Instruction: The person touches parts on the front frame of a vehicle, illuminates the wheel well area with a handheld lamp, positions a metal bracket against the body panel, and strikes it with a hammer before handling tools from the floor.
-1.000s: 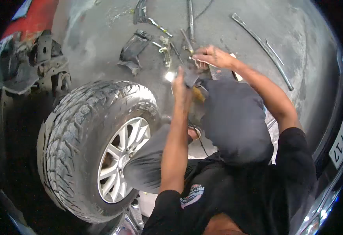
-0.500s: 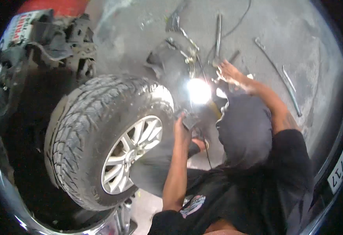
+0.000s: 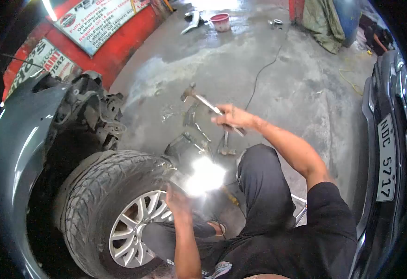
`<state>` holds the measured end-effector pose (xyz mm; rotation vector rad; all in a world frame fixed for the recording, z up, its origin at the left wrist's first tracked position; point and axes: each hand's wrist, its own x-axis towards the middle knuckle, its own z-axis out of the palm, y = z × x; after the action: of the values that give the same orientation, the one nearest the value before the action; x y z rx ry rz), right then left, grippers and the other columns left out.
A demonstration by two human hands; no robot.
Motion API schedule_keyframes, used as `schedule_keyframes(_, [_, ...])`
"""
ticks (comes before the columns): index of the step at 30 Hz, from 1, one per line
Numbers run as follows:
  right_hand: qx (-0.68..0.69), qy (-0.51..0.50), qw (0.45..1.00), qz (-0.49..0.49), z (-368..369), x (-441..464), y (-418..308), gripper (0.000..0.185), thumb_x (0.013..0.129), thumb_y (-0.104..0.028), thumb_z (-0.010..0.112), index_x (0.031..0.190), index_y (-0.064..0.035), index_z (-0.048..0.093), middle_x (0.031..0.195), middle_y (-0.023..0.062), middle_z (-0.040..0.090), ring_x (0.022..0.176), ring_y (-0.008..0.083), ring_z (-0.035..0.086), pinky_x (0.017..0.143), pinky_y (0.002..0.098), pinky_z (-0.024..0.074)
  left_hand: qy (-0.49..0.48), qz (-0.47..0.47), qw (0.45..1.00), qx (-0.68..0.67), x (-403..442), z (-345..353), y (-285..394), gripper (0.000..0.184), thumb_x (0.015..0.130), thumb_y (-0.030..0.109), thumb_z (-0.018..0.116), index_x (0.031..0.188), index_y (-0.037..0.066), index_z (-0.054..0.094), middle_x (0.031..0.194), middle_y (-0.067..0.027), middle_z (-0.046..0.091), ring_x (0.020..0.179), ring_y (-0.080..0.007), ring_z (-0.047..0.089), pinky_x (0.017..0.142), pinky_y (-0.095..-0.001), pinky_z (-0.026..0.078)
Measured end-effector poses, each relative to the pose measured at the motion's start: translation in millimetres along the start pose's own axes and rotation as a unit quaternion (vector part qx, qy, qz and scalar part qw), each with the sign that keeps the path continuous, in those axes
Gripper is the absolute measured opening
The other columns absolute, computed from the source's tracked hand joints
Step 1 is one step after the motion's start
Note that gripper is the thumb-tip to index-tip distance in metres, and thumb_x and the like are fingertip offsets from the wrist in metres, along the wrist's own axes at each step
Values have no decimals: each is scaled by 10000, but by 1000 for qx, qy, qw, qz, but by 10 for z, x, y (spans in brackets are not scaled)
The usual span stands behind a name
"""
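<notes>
My right hand [image 3: 233, 116] is wrapped round the handle of a hammer [image 3: 205, 102], raised over the floor with its head pointing up and left. My left hand [image 3: 178, 201] is blurred, beside the wheel [image 3: 129, 230] and just left of a glaring work light [image 3: 205, 176]. The glare hides what that hand holds, if anything. A second hammer [image 3: 226, 149] lies on the floor below my right hand. Dark bracket-like parts [image 3: 178, 143] lie beyond the tyre.
An opened car front [image 3: 22, 125] stands at the left, a bumper with a number plate [image 3: 385, 158] at the right. A cable [image 3: 259, 72] crosses the floor [image 3: 301, 93]. Farther off are a red bucket [image 3: 220, 22], a red wall with signs [image 3: 99, 21] and a person [image 3: 377, 39].
The view has tilted up, showing more floor and the walls. My right hand has lifted a hammer from the floor. My left hand, near the wheel, no longer clearly shows the dark block it held.
</notes>
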<state>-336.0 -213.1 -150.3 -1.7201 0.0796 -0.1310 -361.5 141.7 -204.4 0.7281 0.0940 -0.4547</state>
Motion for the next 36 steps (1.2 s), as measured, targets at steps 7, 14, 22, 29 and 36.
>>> schedule_keyframes(7, [23,-16,999,-40,173,-380,-205,384,893,-180,626,1241,-22,582,730,-5,533,625,115,531,572,280,461,35,24,996,73,-333,350,79,657,939,455,583,1394,16,402,1369,-201,453,1318,-368,387,1098,-577,302])
schedule_keyframes(14, [206,4,976,-73,822,-621,-945,343,961,-322,611,1177,-56,587,631,-53,422,462,47,376,415,236,308,29,45,992,115,-393,47,11,441,959,382,417,1282,102,525,1276,-89,572,1185,-307,512,1054,-605,288])
schedule_keyframes(22, [86,-62,994,-1,936,-817,-766,358,912,-278,650,1143,-11,597,677,-48,505,568,39,473,477,232,379,-67,132,987,65,-339,595,565,389,931,383,607,1205,108,587,1127,-46,638,1111,-236,573,982,-497,421])
schedule_keyframes(29, [179,-11,982,51,959,-670,-726,270,930,-208,605,1151,-54,580,624,-69,407,452,34,314,401,236,236,-45,102,993,-37,269,592,681,355,909,345,672,1121,71,593,1050,-75,646,1014,-264,615,918,-434,505])
schedule_keyframes(36, [154,20,983,97,924,-623,-860,294,910,-219,602,1149,-48,586,644,-51,415,480,40,343,419,225,266,-112,138,984,-31,900,1046,1369,382,914,21,486,1295,6,470,1267,-171,551,1086,-378,600,1016,-572,474])
